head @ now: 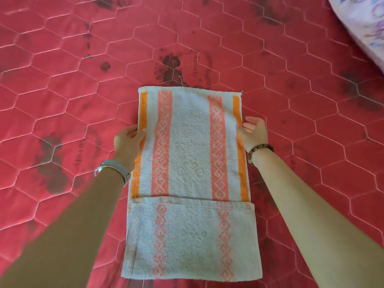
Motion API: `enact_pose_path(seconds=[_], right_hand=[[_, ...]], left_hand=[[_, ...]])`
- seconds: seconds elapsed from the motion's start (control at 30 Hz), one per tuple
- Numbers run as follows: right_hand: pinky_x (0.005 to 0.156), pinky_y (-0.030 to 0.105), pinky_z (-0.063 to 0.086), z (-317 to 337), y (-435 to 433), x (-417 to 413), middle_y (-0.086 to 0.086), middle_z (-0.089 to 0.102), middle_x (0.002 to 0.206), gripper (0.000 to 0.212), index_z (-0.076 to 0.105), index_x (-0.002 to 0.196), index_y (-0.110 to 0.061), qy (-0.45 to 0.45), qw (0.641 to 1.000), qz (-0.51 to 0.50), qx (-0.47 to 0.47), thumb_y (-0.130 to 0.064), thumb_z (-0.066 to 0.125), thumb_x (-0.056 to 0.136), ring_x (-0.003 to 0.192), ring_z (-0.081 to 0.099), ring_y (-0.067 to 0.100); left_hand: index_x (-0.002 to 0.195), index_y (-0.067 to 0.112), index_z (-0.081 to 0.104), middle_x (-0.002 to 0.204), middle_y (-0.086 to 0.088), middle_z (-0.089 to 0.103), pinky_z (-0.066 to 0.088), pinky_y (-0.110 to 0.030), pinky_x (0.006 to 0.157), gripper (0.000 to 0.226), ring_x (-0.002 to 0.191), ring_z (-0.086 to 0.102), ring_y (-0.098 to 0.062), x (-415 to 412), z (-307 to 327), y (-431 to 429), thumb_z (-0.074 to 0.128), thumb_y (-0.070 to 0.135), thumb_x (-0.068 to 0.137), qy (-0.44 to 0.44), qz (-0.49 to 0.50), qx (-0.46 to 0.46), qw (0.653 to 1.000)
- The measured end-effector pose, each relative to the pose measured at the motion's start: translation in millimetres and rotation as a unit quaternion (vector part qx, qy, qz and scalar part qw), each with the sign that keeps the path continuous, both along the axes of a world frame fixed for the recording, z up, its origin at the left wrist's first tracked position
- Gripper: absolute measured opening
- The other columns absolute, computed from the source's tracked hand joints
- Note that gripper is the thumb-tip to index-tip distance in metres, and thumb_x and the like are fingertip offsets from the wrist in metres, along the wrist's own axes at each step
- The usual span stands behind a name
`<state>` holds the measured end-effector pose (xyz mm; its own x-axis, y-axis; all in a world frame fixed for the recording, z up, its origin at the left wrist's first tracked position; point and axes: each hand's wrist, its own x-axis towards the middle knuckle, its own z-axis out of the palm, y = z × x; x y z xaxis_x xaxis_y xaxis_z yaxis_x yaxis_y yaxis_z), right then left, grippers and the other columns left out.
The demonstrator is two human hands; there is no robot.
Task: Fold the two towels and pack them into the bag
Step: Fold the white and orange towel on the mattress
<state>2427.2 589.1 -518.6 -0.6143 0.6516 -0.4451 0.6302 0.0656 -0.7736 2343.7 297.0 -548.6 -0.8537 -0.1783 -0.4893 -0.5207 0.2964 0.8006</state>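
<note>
A white towel [190, 146] with orange edge bands and pink patterned stripes lies lengthwise on the red quilted mattress [62, 90]. It is folded over itself, and the lower layer sticks out toward me past the upper layer's hem. My left hand [128, 140] grips the towel's left edge about halfway up, thumb on top. My right hand [253, 132] holds the right edge at the same height, fingers curled at the fabric. Only one towel shows, and no bag is in view.
A pale floral pillow or cloth [365, 23] lies at the top right corner. The mattress has dark flower prints and spreads wide on every side of the towel.
</note>
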Motion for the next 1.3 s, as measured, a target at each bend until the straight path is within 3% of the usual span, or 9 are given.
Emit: enact_pose_path(seconds=[0.33, 0.6, 0.67, 0.73, 0.87, 0.93, 1.03, 1.13, 1.3], right_hand=[[0.1, 0.022, 0.041, -10.0, 20.7, -69.8, 0.003, 0.058, 0.127, 0.049, 0.052, 0.135, -0.006, -0.009, 1.0, -0.026, 0.003, -0.018, 0.069, 0.091, 0.118, 0.054, 0.015], [0.093, 0.033, 0.052, 5.4, 31.8, -58.9, 0.009, 0.071, 0.103, 0.024, 0.073, 0.11, -0.006, 0.038, 0.999, 0.038, 0.007, -0.016, 0.072, 0.088, 0.098, 0.064, 0.019], [0.078, 0.02, 0.049, 14.0, 34.5, -52.8, 0.003, 0.065, 0.086, 0.008, 0.073, 0.095, -0.008, 0.063, 0.995, 0.058, 0.043, -0.012, 0.068, 0.09, 0.083, 0.058, 0.013], [0.066, 0.003, 0.04, 22.4, 36.8, -42.5, 0.005, 0.061, 0.092, 0.018, 0.07, 0.106, -0.001, 0.084, 0.989, 0.082, 0.088, -0.009, 0.066, 0.091, 0.087, 0.055, 0.013], [0.071, 0.007, 0.041, 35.1, 37.2, -7.0, 0.0, 0.062, 0.087, 0.016, 0.069, 0.104, -0.003, 0.093, 0.985, 0.106, 0.096, -0.006, 0.067, 0.089, 0.07, 0.056, -0.012], [0.077, 0.016, 0.045, 37.4, 32.3, 19.4, 0.0, 0.065, 0.089, 0.012, 0.069, 0.099, -0.007, 0.078, 0.989, 0.104, 0.075, -0.007, 0.069, 0.087, 0.078, 0.059, -0.002], [0.07, 0.005, 0.045, 33.9, 19.7, 62.3, 0.007, 0.063, 0.106, 0.021, 0.07, 0.105, -0.001, 0.049, 0.991, 0.105, 0.069, -0.005, 0.072, 0.085, 0.08, 0.06, 0.006], [0.066, 0.005, 0.046, 24.6, 1.9, 104.3, 0.002, 0.06, 0.098, 0.016, 0.07, 0.098, -0.006, 0.034, 0.993, 0.099, 0.048, 0.001, 0.072, 0.083, 0.068, 0.059, -0.009], [0.079, 0.02, 0.055, -5.6, -16.5, 150.5, -0.005, 0.07, 0.088, 0.043, 0.07, 0.076, -0.029, -0.013, 0.995, 0.101, 0.007, 0.011, 0.057, 0.086, 0.083, 0.066, 0.0]], left_hand=[[0.126, 0.005, 0.066, 0.117, -0.01, 0.071, 0.057, -0.035, 0.093, 0.037, 0.101, 0.069, -0.024, -61.1, -6.4, 15.3, 0.071, 0.013, 0.091, 0.028, 0.039, 0.058, 0.997], [0.123, 0.008, 0.067, 0.088, 0.008, 0.066, 0.048, -0.005, 0.055, 0.035, 0.06, 0.059, 0.006, -71.0, 21.7, 23.7, 0.073, 0.017, 0.09, 0.072, 0.0, 0.025, 0.997], [0.122, 0.01, 0.069, 0.083, 0.01, 0.064, 0.043, -0.004, 0.051, 0.031, 0.048, 0.054, 0.011, -68.4, 31.5, 19.4, 0.07, 0.017, 0.092, 0.084, -0.012, 0.006, 0.996], [0.121, 0.01, 0.069, 0.079, 0.011, 0.061, 0.039, -0.005, 0.048, 0.028, 0.042, 0.05, 0.01, -61.7, 42.3, 12.6, 0.069, 0.015, 0.093, 0.093, -0.026, -0.021, 0.995], [0.123, 0.013, 0.067, 0.079, 0.012, 0.058, 0.042, -0.003, 0.056, 0.033, 0.063, 0.05, 0.003, -34.2, 60.6, -10.5, 0.07, 0.01, 0.091, 0.097, -0.071, -0.056, 0.991], [0.121, 0.015, 0.068, 0.084, 0.012, 0.061, 0.045, -0.004, 0.064, 0.032, 0.073, 0.052, -0.001, -15.3, 63.1, -26.3, 0.071, 0.008, 0.089, 0.083, -0.102, -0.068, 0.989], [0.096, 0.017, 0.072, 0.077, 0.009, 0.059, 0.038, -0.008, 0.051, 0.013, 0.061, 0.045, -0.003, 17.9, 56.6, -44.9, 0.069, 0.005, 0.09, 0.054, -0.117, -0.074, 0.989], [0.077, 0.028, 0.065, 0.074, 0.006, 0.058, 0.035, -0.009, 0.044, 0.033, 0.055, 0.042, -0.004, 51.4, 41.8, -57.6, 0.064, -0.002, 0.09, 0.016, -0.089, -0.087, 0.992], [0.084, 0.018, 0.066, 0.087, 0.003, 0.065, 0.052, -0.02, 0.075, 0.032, 0.078, 0.06, -0.014, 96.3, 17.4, -69.8, 0.046, -0.003, 0.099, -0.06, -0.09, -0.056, 0.993]])
